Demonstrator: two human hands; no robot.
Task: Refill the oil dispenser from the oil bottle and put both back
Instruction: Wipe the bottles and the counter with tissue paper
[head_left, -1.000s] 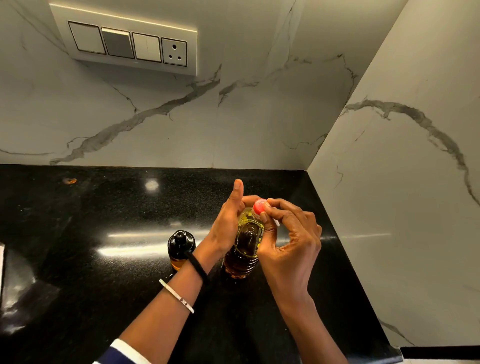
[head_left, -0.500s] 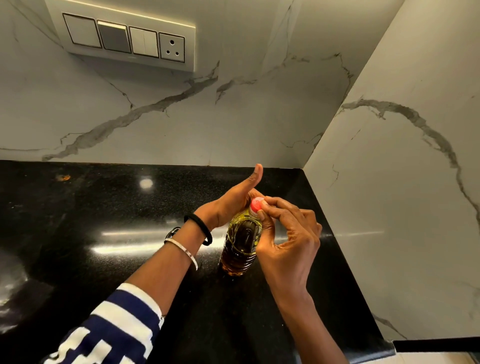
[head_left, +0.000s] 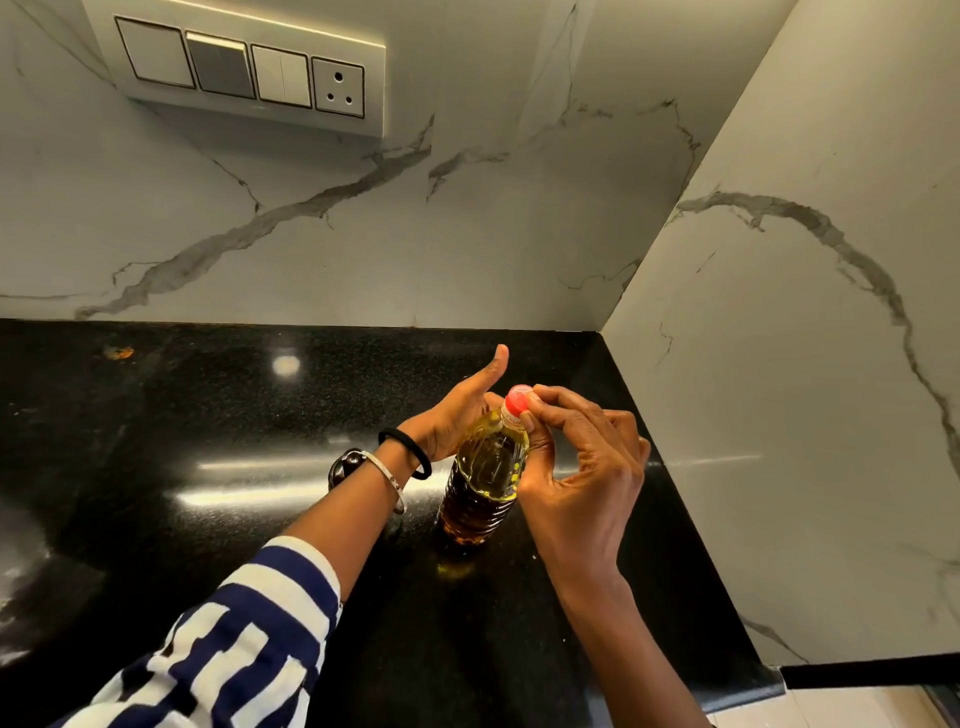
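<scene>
On the red cap (head_left: 519, 399), right fingers (head_left: 566, 402).

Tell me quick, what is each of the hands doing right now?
Left hand: holds the oil bottle, thumb up.
Right hand: pinches its red cap.

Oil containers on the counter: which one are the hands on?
The clear oil bottle with the red cap: the left hand grips its neck, the right hand pinches the cap. The black-topped oil dispenser stands unheld, mostly hidden behind the left wrist.

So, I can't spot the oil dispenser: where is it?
In the head view, the oil dispenser sits on the black counter left of the oil bottle, mostly hidden behind the left wrist.
</scene>
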